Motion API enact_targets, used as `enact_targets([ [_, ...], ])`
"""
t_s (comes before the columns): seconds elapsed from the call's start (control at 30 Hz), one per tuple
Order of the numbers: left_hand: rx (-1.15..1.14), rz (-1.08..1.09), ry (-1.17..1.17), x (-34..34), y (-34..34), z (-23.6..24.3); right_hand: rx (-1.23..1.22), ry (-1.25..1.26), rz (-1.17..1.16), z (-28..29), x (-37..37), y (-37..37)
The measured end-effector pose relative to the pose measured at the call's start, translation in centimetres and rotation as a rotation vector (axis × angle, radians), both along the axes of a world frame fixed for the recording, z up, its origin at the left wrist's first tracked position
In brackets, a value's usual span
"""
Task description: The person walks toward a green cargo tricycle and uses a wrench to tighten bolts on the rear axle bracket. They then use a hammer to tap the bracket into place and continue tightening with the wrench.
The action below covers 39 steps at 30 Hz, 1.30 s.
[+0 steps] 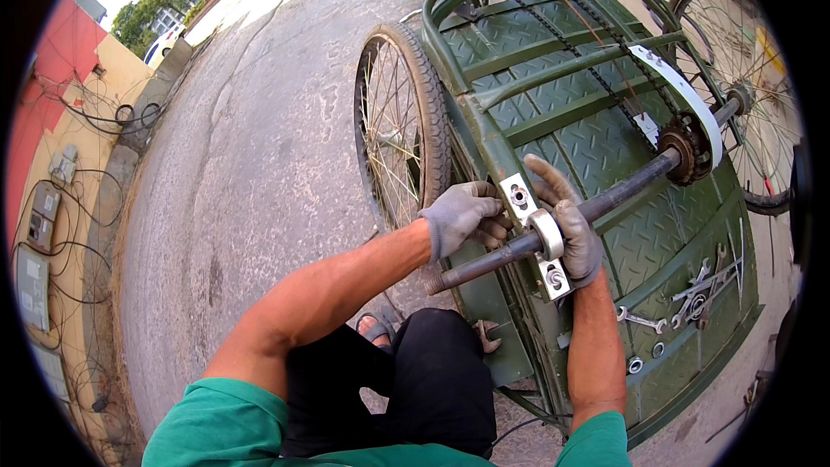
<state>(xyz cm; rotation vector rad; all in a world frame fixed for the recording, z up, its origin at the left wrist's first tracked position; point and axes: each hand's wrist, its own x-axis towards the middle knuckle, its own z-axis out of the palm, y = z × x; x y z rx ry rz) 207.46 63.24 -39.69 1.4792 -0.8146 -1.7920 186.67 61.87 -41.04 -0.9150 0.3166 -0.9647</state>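
My left hand (467,216), in a grey glove, has its fingers curled at the green frame's left edge, beside a silver bearing mount (553,279); what they grip is hidden. My right hand (572,225), also gloved, touches the mount's right side near the dark steel shaft (622,188), index finger stretched upward. The mount has a bolt in each slot, and the shaft passes through its ring. Further along the shaft are a rusty sprocket (687,151) with a black chain and a curved white bracket (700,108). All sit on an upturned green cart (640,242) with tread-plate panels.
A spoked wheel (424,112) stands left of the cart, another (769,195) at the right. Spanners (641,319) and nuts lie on the panel at lower right, an adjustable wrench (487,335) near my knee. Grey pavement (233,164) runs to a wall (60,147) with cables and boxes.
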Motion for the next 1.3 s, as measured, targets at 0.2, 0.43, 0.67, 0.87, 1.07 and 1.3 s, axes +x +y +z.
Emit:
enact_targets([
  [0.2, 0.151, -0.026, 0.124, 3.1, 1.7, -1.2, 0.013, 0.003, 0.033, 1.3, 0.1, 0.4],
  [0.43, 0.079, 0.017, 0.656, 3.5, 3.0, 0.5, -0.003, -0.029, 0.036, 1.0, -0.1, 0.4],
  [0.67, -0.010, -0.122, 0.271, 1.7, 1.2, 2.6, -0.016, -0.028, 0.031, 0.4, 0.1, 0.3],
  [0.87, -0.025, -0.052, -0.177, -1.9, 0.2, 5.9, -0.039, -0.012, 0.020, 0.2, 0.3, 0.0],
  [1.07, 0.041, 0.011, 0.064, -0.9, 0.5, 5.1, -0.011, -0.046, 0.021, 0.8, -0.2, 0.1],
  [1.3, -0.112, -0.054, 0.117, 3.2, 1.7, 4.7, -0.109, 0.141, 0.061, 0.4, -0.7, -0.6],
])
